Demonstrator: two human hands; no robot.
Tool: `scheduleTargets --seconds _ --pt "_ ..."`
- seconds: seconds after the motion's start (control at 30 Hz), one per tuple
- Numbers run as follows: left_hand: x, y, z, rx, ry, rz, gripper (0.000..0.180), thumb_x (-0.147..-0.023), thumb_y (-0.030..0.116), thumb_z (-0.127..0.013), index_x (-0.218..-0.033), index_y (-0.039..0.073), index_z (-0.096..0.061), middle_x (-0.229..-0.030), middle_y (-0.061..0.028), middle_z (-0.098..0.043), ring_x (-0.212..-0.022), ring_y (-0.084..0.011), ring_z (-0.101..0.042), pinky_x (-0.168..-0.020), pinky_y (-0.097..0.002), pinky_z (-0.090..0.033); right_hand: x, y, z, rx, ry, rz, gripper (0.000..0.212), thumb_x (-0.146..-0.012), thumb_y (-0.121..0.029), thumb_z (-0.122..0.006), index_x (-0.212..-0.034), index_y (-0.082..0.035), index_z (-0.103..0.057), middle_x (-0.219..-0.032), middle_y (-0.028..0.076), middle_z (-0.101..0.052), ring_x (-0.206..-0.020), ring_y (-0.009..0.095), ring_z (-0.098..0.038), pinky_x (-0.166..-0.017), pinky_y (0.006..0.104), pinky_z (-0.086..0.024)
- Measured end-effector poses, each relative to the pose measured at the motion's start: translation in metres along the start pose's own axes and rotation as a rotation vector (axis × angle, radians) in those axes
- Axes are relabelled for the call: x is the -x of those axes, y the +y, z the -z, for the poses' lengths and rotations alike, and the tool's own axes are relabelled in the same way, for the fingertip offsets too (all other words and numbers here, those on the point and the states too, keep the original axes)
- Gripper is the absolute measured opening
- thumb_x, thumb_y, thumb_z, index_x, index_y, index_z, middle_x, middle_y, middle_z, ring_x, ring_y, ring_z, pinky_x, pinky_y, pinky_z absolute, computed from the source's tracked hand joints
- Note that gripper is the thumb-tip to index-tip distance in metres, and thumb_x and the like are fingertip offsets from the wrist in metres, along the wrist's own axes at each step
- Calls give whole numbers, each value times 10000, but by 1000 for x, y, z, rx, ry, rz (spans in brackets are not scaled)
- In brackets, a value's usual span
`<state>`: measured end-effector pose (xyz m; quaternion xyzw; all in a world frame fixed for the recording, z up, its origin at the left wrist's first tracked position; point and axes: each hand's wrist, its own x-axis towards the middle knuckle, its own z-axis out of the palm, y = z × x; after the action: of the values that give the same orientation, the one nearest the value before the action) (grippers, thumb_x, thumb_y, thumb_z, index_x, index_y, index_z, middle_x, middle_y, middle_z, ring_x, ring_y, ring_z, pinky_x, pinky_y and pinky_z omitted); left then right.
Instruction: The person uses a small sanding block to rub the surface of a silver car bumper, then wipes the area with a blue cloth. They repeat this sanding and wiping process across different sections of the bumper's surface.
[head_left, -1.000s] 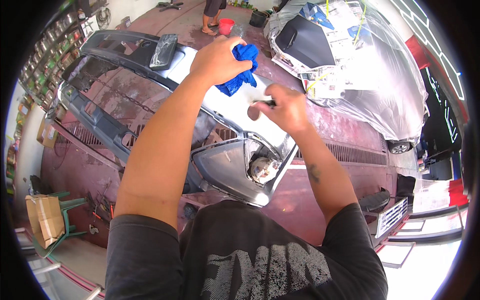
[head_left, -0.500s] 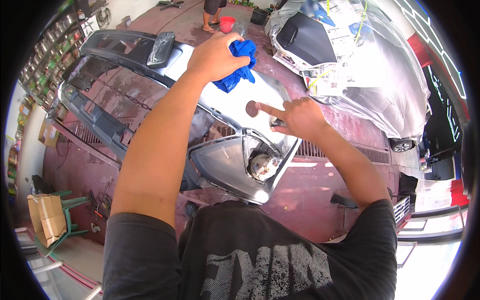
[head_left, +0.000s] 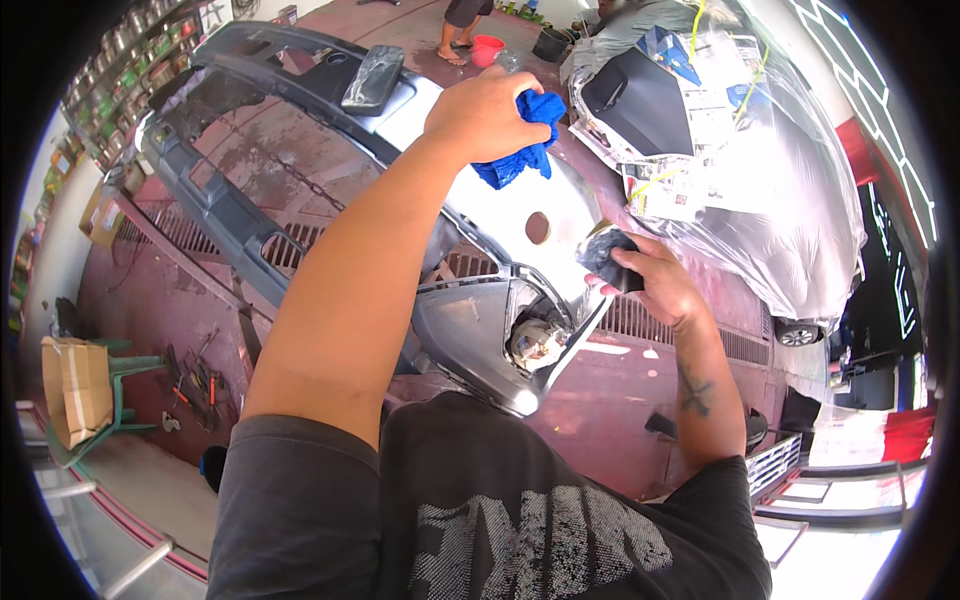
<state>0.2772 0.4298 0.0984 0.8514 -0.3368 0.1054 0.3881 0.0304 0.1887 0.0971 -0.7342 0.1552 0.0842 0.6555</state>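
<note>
A blue cloth [head_left: 516, 160] is bunched in my left hand [head_left: 480, 115], whose fingers are closed around it over the pale upper face of a car bumper [head_left: 565, 195]. My right hand [head_left: 662, 285] grips a dark, bent piece of sandpaper [head_left: 608, 258] with whitish smears, between thumb and fingers. It is held beside the bumper's right end, just right of a round hole [head_left: 537, 228] in the pale surface. Whether the sandpaper touches the bumper I cannot tell. Below the hole, crumpled pale material [head_left: 537, 345] sits in an opening of the bumper.
A dark plastic-wrapped piece [head_left: 373, 80] lies on the bumper's far part. Far right stands a car under plastic sheeting [head_left: 770, 200]. Another person's legs [head_left: 462, 30] show near a red bucket [head_left: 487, 50]. A green chair [head_left: 125, 375] with a cardboard box stands at left.
My right hand has turned and drawn back right from the hole, where its index finger pointed; the sandpaper now shows plainly. The view has shifted; my left hand still holds the cloth.
</note>
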Motion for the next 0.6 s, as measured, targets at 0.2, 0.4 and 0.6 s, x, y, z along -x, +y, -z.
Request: scheduleTargets --seconds 0.2,0.4,0.6 --pt "-1 2 -1 0 -23 21 590 -841 527 -834 -1382 301 -772 -1388 -94 -702 -1215 -331 -764 -1020 -491 -614 -10 -8 2 465 55 176 396 -1163 -234 -661 -1509 -43 -696 -1335 123 -782 -1050 179 -748 -879 318 -590" --pt "2 0 6 -22 -42 33 607 -867 529 -837 -1403 256 -754 -1415 -85 -710 -1263 -335 -740 -1063 -466 -588 -18 -27 -46 1723 -78 921 882 -698 -216 -979 -1540 -301 -732 -1759 -64 -545 -1172 259 -621 -1043 464 -522" --pt "2 0 2 13 -27 13 597 -847 537 -833 -1385 285 -767 -1384 -91 -715 -1240 -333 -754 -1040 -487 -604 -46 -10 -7 2078 -19 1268 569 -889 -229 -799 -1450 -324 -774 -1711 -96 -584 -1175 199 -644 -978 418 -476"
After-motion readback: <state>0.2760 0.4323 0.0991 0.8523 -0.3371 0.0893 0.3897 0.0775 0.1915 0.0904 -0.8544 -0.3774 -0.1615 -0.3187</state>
